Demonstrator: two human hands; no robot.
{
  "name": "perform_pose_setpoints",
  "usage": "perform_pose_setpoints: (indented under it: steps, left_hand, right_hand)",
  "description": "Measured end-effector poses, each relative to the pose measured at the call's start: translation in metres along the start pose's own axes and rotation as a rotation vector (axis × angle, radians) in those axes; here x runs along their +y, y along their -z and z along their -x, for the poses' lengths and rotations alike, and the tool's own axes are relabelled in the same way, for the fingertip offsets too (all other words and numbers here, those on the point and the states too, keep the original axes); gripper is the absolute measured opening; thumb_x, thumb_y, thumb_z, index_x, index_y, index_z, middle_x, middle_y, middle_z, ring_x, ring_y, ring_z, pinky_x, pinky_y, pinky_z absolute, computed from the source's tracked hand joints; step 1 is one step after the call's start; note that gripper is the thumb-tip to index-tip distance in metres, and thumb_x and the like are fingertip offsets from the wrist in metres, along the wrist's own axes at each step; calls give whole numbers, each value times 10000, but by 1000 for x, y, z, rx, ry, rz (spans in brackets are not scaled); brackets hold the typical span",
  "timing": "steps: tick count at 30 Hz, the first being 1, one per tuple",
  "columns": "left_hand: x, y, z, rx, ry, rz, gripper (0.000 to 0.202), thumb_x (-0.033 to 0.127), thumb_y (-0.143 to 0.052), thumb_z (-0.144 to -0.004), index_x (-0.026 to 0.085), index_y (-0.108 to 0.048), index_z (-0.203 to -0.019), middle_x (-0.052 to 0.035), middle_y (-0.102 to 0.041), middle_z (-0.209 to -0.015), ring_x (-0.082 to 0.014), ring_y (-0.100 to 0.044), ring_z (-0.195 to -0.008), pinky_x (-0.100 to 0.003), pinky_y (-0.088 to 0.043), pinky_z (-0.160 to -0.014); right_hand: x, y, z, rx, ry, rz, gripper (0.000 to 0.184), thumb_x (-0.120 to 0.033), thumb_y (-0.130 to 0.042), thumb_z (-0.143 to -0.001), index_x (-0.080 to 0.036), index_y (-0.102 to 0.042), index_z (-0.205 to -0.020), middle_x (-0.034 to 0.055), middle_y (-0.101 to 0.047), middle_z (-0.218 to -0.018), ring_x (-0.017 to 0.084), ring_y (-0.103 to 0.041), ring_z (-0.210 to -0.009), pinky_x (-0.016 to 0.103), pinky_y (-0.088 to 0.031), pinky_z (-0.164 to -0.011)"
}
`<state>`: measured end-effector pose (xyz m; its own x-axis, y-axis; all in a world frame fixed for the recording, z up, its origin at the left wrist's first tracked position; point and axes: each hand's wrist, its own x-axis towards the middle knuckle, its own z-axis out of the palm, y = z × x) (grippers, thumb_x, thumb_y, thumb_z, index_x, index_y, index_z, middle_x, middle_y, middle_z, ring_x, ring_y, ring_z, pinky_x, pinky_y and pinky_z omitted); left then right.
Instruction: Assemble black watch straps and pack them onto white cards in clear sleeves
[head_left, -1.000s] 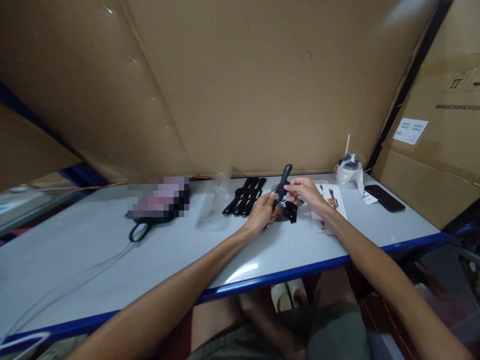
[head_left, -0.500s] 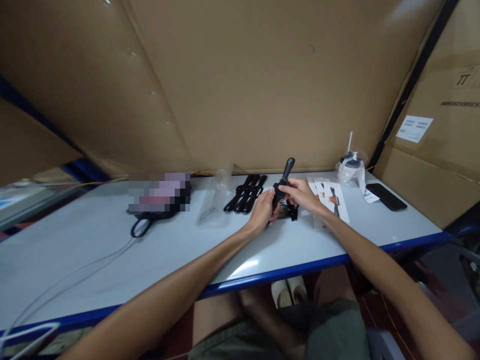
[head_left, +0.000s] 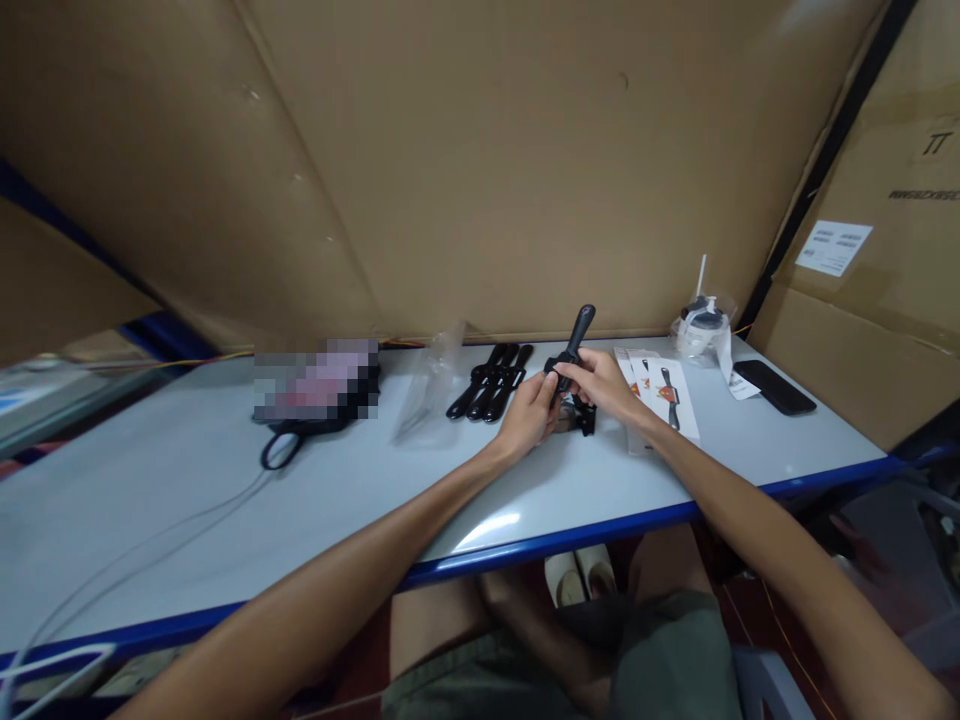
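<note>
A black spokeshave (head_left: 580,330) is held between both hands above the table, tilted with one handle pointing up and away. My left hand (head_left: 529,415) is closed around its lower part, thumb on the middle section. My right hand (head_left: 596,382) pinches the middle from the right; the fingertips hide what they press there. Just left of my hands, several matching black spokeshave bodies (head_left: 491,382) lie side by side. Small black parts (head_left: 583,416) rest under my right hand, partly covered.
Printed leaflets (head_left: 666,395) lie right of my hands. Farther right are a bagged cup with a straw (head_left: 701,325) and a black phone (head_left: 776,387). A clear plastic bag (head_left: 431,390) and a black pouch (head_left: 319,400) lie left. Cardboard (head_left: 480,170) stands behind the table.
The spokeshave has shifted slightly up and right, its upper handle leaning a little more to the right. My right fingers have moved slightly on its middle. Both hands still hold it.
</note>
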<state>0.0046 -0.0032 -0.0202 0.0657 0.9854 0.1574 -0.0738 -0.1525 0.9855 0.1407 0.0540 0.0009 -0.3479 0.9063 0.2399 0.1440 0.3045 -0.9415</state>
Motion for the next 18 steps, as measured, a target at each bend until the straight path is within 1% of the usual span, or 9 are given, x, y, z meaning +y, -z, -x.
perform_pose_setpoints:
  steps: [7,10,14,18]
  left_hand:
    - [-2,0,0,21,-17,-39,390,574,-565,-972,223,-483,-825,97,-386,-472,-66,-268,-312,-198,-213,-321]
    - [-4,1,-1,49,-25,-64,362,524,-562,-986,216,-495,-808,85,-405,-486,-70,-299,-343,-200,-227,-355]
    - [-8,3,-3,120,-20,-76,336,482,-604,-969,213,-517,-787,70,-419,-503,-89,-358,-407,-208,-247,-407]
    - [-10,5,-5,139,-8,-80,318,469,-606,-964,218,-527,-786,63,-426,-516,-109,-393,-447,-219,-262,-437]
  right_hand:
    - [-1,0,0,9,41,18,218,-337,-648,-863,-208,-566,-709,-57,-529,-539,93,-463,-475,208,-342,-459]
    - [0,0,0,16,45,25,225,-348,-647,-858,-208,-561,-705,-55,-529,-544,95,-472,-483,208,-344,-466]
    - [-2,-1,1,18,53,9,222,-362,-652,-845,-210,-560,-711,-55,-531,-553,100,-492,-499,207,-356,-475]
    - [-3,0,2,18,66,-3,220,-368,-653,-837,-209,-564,-714,-48,-548,-577,105,-519,-524,207,-369,-483]
